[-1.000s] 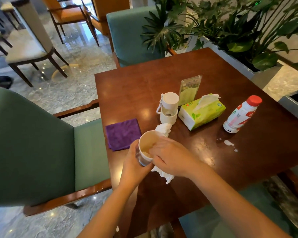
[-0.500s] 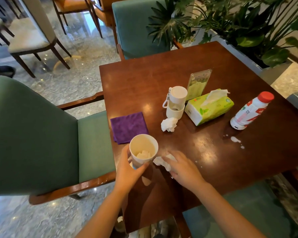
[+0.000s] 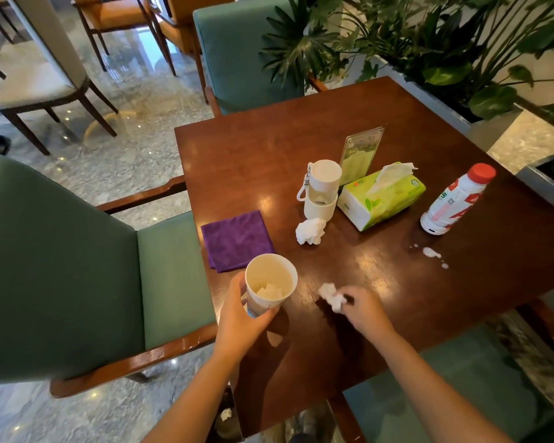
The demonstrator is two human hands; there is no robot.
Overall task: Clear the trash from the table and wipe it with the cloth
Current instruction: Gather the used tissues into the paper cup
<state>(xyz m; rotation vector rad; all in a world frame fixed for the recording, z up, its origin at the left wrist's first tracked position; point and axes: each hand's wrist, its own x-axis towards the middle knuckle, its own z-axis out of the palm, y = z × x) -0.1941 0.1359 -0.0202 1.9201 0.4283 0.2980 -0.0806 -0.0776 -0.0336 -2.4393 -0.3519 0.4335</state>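
The paper cup point(image 3: 271, 284) stands tilted near the table's point(image 3: 263, 148) front-left edge, its mouth open to the camera; a crumpled white tissue lies at the bottom inside it. The left hand point(image 3: 240, 318) wraps the cup's lower wall from the left, fingers curled closed around it, forearm reaching in from below. Just right of the cup, the right hand point(image 3: 363, 310) is palm down over the tabletop, fingertips pinched shut on a small tissue wad point(image 3: 331, 295) that touches or sits just above the wood; which, cannot be told. A second crumpled tissue point(image 3: 311, 231) lies free farther back, just in front of two stacked white mugs point(image 3: 322, 190). The folded purple cloth point(image 3: 237, 239) lies flat at the left edge, just behind the cup. A green tissue pack point(image 3: 381, 198), one sheet protruding, sits beside the mugs. A red-capped bottle point(image 3: 454, 199) stands to the right, with white spilled drops point(image 3: 430, 252) on the wood before it.
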